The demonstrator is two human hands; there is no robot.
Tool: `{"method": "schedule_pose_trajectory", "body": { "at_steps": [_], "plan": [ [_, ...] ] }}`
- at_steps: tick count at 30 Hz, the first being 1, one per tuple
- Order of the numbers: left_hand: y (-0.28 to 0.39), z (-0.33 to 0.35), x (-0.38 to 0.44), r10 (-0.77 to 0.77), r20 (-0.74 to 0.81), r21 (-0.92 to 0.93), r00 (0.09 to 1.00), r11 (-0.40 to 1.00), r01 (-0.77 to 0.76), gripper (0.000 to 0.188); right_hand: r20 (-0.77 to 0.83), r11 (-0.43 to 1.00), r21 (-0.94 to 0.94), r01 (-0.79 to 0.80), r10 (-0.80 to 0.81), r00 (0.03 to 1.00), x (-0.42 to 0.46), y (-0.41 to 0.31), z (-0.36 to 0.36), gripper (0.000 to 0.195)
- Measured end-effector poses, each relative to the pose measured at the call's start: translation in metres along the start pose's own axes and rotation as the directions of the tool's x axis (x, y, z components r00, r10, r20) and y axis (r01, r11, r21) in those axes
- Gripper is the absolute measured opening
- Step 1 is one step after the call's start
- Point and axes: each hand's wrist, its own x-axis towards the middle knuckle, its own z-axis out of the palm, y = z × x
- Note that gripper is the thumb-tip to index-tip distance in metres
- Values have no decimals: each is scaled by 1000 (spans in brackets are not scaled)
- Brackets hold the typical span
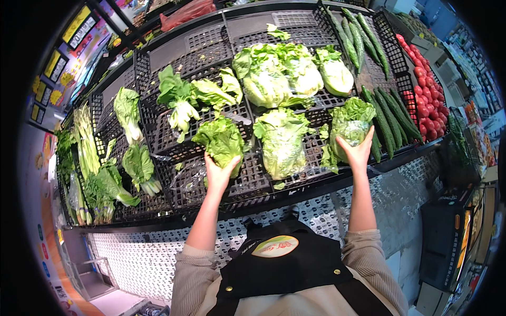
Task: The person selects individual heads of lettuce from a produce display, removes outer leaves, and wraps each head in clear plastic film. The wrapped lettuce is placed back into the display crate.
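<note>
My left hand (218, 170) grips a loose green head of lettuce (221, 138) above a black plastic crate (185, 193). To the right, my right hand (355, 152) is closed around a lettuce in clear film (350, 118), its fingers partly hidden behind it. Between my hands a pale wrapped lettuce (280, 144) lies in its crate. Further back sit several wrapped cabbages (272, 75) and a single one (335, 73) beside them. Leafy greens (178, 98) and loose lettuce leaves (221, 89) rest behind my left hand.
Cucumbers (389, 114) lie in crates right of my right hand, with tomatoes (429, 98) beyond. Bok choy (128, 114) and bundled stalk greens (85, 146) fill the left end. The stand's front rail (245, 205) runs before me. A dark box (444, 237) stands at right.
</note>
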Motion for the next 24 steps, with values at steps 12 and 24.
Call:
{"method": "schedule_pose_trajectory", "body": {
  "at_steps": [12,24],
  "plan": [
    [40,-22,-44,205,-172,17,964,979,-205,50,-108,873,470,132,-92,990,-10,-5,-25,120],
    [103,42,-57,419,166,-147,893,906,-398,23,302,906,168,388,-422,855,19,7,-35,120]
  ]
}}
